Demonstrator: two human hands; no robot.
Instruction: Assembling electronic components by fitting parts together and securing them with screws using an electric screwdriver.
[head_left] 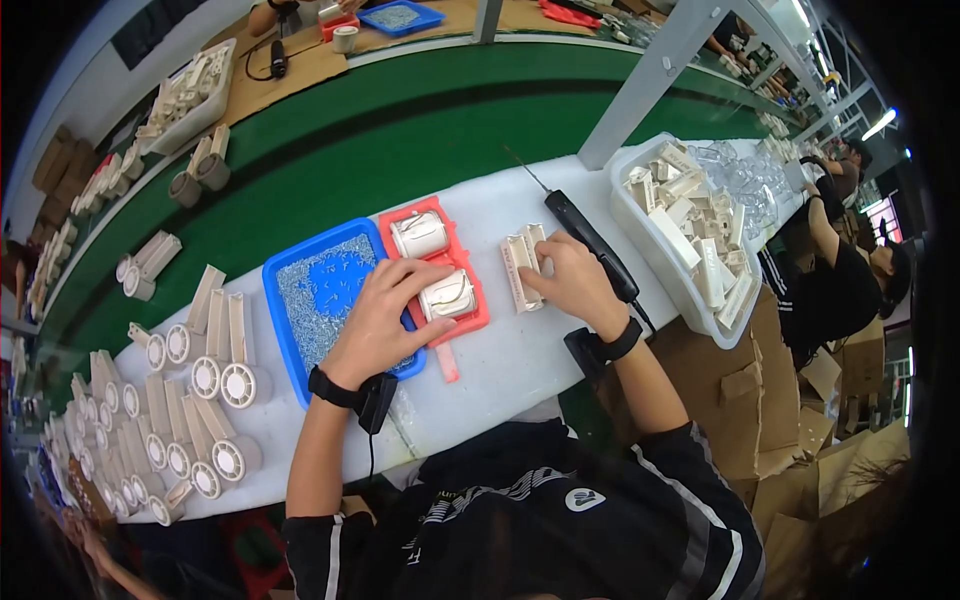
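Observation:
My left hand [383,315] is curved around the nearer white cylindrical plastic housing [447,295], thumb on the near side and fingers on the far side. That housing lies in a red fixture [477,318], where a second white housing [419,233] sits in the farther recess. Fingers of my right hand [577,283] are closed on one of two narrow cream plastic handle shells [523,268] lying side by side on the white bench; the fingertips partly cover it. A black electric screwdriver [590,240] with a long bit lies just beyond my right hand.
A blue tray [283,340] of small screws stands left of the fixture. Many cream handled assemblies [205,380] crowd the bench's left end. On the right is a white bin [675,275] of cream parts, with clear plastic pieces [745,180] behind. A green conveyor belt [420,130] runs along the far side.

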